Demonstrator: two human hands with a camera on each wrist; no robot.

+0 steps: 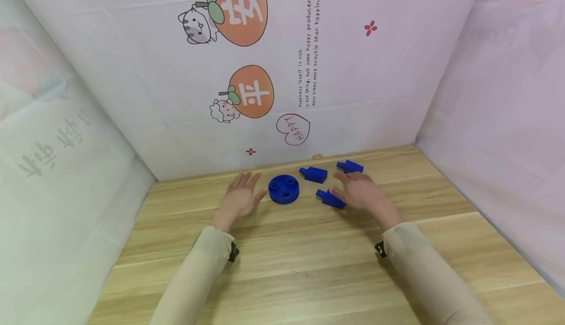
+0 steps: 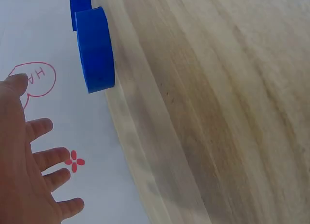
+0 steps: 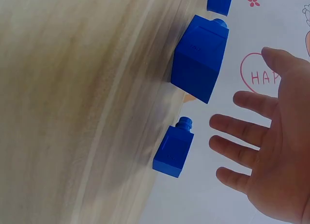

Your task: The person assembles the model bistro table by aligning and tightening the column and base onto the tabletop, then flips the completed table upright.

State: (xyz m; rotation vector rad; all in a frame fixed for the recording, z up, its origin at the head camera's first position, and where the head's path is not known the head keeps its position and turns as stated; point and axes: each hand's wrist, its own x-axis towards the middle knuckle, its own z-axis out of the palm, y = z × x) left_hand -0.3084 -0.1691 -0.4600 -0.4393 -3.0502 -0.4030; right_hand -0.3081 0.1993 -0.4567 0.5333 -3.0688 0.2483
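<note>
Sitting nr L hand [image 1: 239, 198]: 3-socket tray [image 1: 284, 199]; btls [image 1: 314, 174] nr R hand [image 1: 361, 191].

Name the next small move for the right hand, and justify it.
Probably lower the right hand and pinch the front blue, bottle-shaped, plastic-looking piece: the fingers reach out over it, holding nothing, while the round, blue, plastic-looking base beside the left hand shows three empty holes.
</note>
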